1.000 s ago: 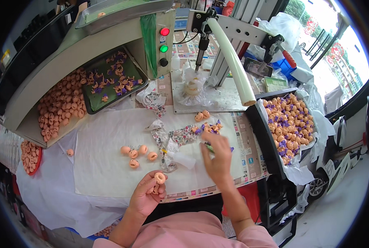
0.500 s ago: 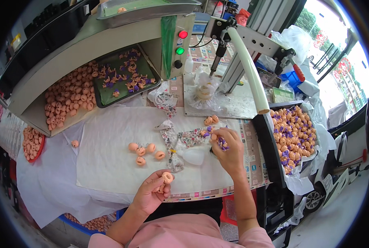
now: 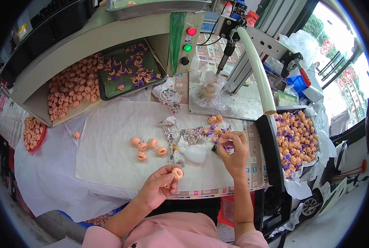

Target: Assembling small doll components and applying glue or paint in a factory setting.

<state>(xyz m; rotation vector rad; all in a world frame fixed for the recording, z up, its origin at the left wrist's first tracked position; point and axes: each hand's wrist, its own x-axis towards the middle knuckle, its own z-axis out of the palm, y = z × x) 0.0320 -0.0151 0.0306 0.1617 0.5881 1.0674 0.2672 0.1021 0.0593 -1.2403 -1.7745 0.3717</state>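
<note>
My left hand (image 3: 156, 187) is closed around a hollow peach doll head (image 3: 177, 173), its round opening facing up. A second peach piece shows lower in the same hand. My right hand (image 3: 235, 155) pinches a small peach doll part whose exact shape its fingers partly hide. Just beside those fingers lies a little pile of purple-and-peach doll bodies (image 3: 211, 132) on floral cloth (image 3: 192, 135). A translucent white squeeze bottle (image 3: 195, 154) lies on its side between my hands. Several loose doll heads (image 3: 142, 146) rest on the white sheet, and two more (image 3: 214, 119) sit beyond the pile.
A boxy machine (image 3: 159, 45) at the back left holds heaped heads (image 3: 75, 91) and a dark tray (image 3: 164, 78) of doll bodies. A press stand (image 3: 244, 62) rises behind the table. On the right stands a black-edged bin of purple-and-peach dolls (image 3: 296, 140). A red basin (image 3: 39, 140) sits far left.
My right hand has lifted slightly back from the pile with a small peach part between its fingertips. My left hand, still holding the doll head, has shifted a little to the right.
</note>
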